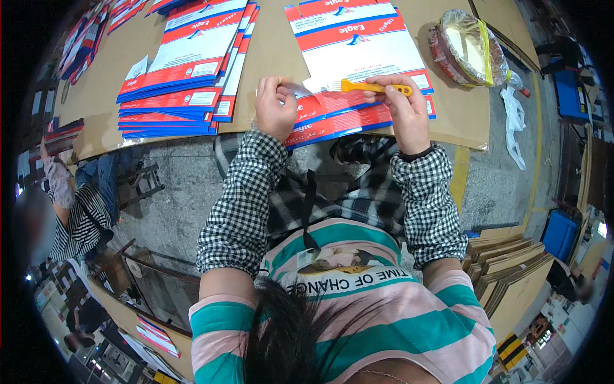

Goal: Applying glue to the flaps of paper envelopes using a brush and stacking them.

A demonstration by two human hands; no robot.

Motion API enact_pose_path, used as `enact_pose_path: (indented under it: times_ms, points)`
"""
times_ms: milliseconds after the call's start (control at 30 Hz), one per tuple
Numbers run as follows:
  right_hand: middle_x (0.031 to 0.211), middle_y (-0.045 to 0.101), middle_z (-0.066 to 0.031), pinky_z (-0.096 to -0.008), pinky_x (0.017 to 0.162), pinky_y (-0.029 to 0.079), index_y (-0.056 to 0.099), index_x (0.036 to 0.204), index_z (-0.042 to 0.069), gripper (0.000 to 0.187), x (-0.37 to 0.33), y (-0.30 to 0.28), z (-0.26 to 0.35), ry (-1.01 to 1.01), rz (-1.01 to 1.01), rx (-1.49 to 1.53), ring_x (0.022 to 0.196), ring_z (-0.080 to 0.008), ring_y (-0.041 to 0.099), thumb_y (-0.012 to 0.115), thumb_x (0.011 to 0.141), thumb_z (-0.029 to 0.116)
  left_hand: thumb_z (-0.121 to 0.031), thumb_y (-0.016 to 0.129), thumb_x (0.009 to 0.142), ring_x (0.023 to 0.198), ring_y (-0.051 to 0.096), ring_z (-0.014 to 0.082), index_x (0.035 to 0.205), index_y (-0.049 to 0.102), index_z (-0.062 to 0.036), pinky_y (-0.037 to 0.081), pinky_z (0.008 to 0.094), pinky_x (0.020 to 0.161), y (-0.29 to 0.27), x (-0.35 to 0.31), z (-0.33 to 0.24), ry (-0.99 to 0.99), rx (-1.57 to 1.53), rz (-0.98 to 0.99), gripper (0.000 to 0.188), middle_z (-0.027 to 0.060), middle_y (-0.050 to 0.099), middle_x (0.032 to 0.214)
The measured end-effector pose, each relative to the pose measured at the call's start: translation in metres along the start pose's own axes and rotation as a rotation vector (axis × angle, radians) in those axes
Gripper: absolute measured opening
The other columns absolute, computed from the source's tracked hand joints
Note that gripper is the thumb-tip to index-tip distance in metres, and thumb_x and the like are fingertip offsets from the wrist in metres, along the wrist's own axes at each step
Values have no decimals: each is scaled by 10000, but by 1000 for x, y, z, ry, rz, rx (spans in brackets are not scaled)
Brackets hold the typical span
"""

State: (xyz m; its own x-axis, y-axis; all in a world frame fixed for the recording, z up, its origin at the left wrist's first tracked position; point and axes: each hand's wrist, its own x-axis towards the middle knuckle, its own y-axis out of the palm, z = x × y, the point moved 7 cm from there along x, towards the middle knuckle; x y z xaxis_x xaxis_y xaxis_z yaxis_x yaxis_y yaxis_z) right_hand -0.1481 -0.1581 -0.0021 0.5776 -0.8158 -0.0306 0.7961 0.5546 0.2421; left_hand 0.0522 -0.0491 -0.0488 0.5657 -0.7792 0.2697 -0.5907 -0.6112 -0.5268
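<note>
A flat printed cardboard carton (358,61) in red, white and blue lies on the table in front of me. My left hand (276,107) is closed at its near left side, pinching a lifted flap (304,97). My right hand (404,107) grips a brush (371,86) with a yellow handle. Its pale bristles point left and lie over the carton, close to the raised flap; whether they touch it I cannot tell. Beyond my right hand stands a plastic-lined bowl (441,54) with whitish paste (465,48) in it.
Stacks of similar flat cartons (192,61) cover the table's left side. A white plastic bag (513,121) hangs off the table's right. Brown cardboard sheets (511,262) lean at lower right. A person in a striped top (80,221) is at the left.
</note>
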Motion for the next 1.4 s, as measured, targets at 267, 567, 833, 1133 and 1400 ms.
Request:
enact_pose_path:
  times_ms: [267, 567, 833, 1133, 1400]
  points:
    - [1036, 578, -189, -323, 798, 487, 496, 1007, -45, 191, -13, -18, 25, -80, -82, 25, 848, -225, 604, 374, 907, 62, 5, 500, 788, 769, 540, 187, 1097, 522, 39, 465, 264, 684, 6, -5, 1, -72, 89, 43, 311, 142, 515, 998]
    - [1046, 566, -190, -330, 801, 472, 475, 1034, -43, 193, -20, -31, 49, -175, -109, 33, 874, -223, 588, 381, 912, 72, 11, 491, 796, 864, 561, 192, 1168, 468, 42, 465, 269, 762, 5, -3, 5, -183, -69, 67, 374, 158, 503, 1058]
    - [1061, 559, -180, -355, 834, 455, 499, 1040, -24, 191, -30, -31, 64, -244, -112, 86, 925, -238, 567, 430, 908, 96, -227, 641, 766, 949, 501, 374, 1067, 471, 66, 414, 414, 809, -62, -63, 11, -276, 172, -391, 453, 236, 484, 1019]
    - [1097, 531, -167, -322, 841, 438, 470, 1105, -27, 272, -39, -56, 58, -270, -69, -9, 949, -216, 552, 419, 932, 177, -232, 637, 757, 826, 587, 386, 924, 559, -31, 471, 448, 709, -24, -81, 14, -707, -33, -57, 273, 217, 602, 829]
    - [1227, 481, -175, -358, 995, 354, 449, 1163, -37, 321, -21, -83, 109, -400, -107, 33, 1128, -248, 474, 372, 941, 181, -73, 502, 849, 684, 577, 155, 932, 468, -16, 501, 301, 580, -29, -29, -20, -549, -904, -170, 106, 84, 571, 789]
